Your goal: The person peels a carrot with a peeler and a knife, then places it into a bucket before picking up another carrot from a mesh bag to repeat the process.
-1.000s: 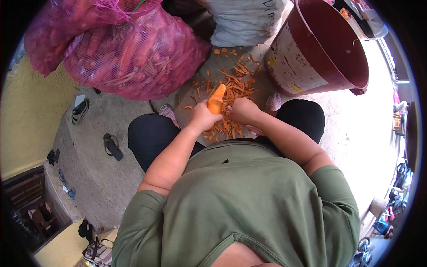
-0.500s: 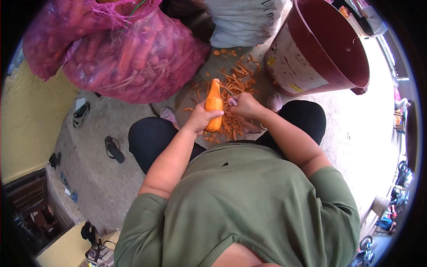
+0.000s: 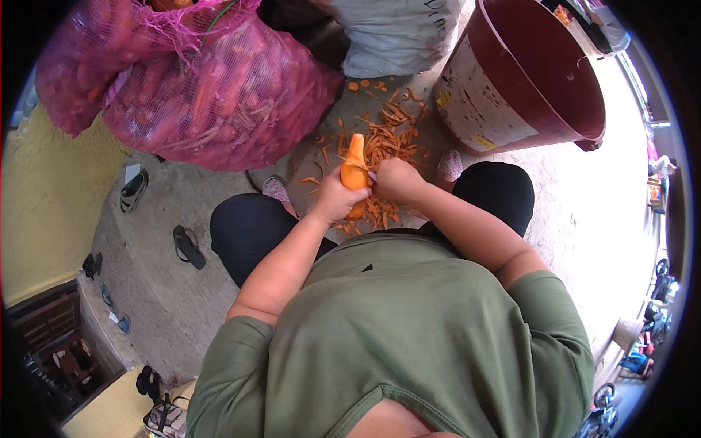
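Observation:
A thick carrot (image 3: 355,176), orange and bare of skin where it shows, points away from me with its narrow end up. My left hand (image 3: 340,199) is wrapped around its lower part, the thumb lying across it. Beside it, my right hand (image 3: 396,181) is closed on a small knife (image 3: 372,176); its handle is mostly hidden in my fingers. The thin blade lies across the carrot's upper half, touching it. Under both hands, a pile of carrot peelings (image 3: 394,139) covers the ground.
A pink mesh sack (image 3: 212,102) full of carrots stands ahead on the left. A white sack (image 3: 398,40) is straight ahead, and a large dark red bucket (image 3: 504,95) is ahead on the right. A loose flip-flop (image 3: 188,247) lies on the concrete floor to my left.
The knife has moved from near the carrot's tip down toward its middle, nearer to me. My right hand has come closer to my left hand, which still holds the carrot.

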`<move>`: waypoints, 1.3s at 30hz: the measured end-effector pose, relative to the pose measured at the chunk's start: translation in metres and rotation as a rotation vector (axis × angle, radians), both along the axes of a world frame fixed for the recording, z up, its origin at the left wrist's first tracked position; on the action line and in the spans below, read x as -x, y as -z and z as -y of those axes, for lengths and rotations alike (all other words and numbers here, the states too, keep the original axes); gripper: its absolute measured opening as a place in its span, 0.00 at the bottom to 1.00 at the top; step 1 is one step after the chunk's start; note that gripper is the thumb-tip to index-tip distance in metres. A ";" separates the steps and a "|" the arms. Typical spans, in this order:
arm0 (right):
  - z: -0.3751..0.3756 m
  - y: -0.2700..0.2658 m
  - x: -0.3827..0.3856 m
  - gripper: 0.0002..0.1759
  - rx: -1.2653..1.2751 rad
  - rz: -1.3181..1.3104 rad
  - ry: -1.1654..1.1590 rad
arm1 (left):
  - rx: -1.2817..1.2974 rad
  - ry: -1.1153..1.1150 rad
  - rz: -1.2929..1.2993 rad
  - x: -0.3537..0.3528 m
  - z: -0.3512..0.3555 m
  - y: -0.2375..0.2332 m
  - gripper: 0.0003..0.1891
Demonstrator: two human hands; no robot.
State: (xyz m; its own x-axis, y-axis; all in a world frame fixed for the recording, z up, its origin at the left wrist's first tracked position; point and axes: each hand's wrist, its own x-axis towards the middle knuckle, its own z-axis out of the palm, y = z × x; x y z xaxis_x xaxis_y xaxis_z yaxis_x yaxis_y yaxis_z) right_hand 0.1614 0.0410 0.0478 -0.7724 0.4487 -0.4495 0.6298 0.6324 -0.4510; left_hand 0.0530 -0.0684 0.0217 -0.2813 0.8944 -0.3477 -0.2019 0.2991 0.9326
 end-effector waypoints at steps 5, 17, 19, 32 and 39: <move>0.000 -0.002 0.004 0.13 0.044 -0.083 0.098 | -0.044 0.024 0.245 0.005 -0.001 -0.001 0.21; -0.042 -0.047 0.001 0.13 0.631 0.087 -0.066 | -0.115 0.126 0.133 0.015 -0.001 -0.027 0.25; -0.043 -0.042 0.002 0.12 0.679 0.133 -0.105 | -0.110 0.140 0.063 0.016 -0.001 -0.027 0.24; -0.026 -0.021 0.005 0.15 0.385 0.025 -0.141 | -0.102 -0.044 -0.046 0.002 0.001 -0.010 0.19; -0.011 -0.027 -0.002 0.12 0.112 -0.075 0.029 | 0.002 -0.084 -0.007 0.011 -0.003 -0.015 0.19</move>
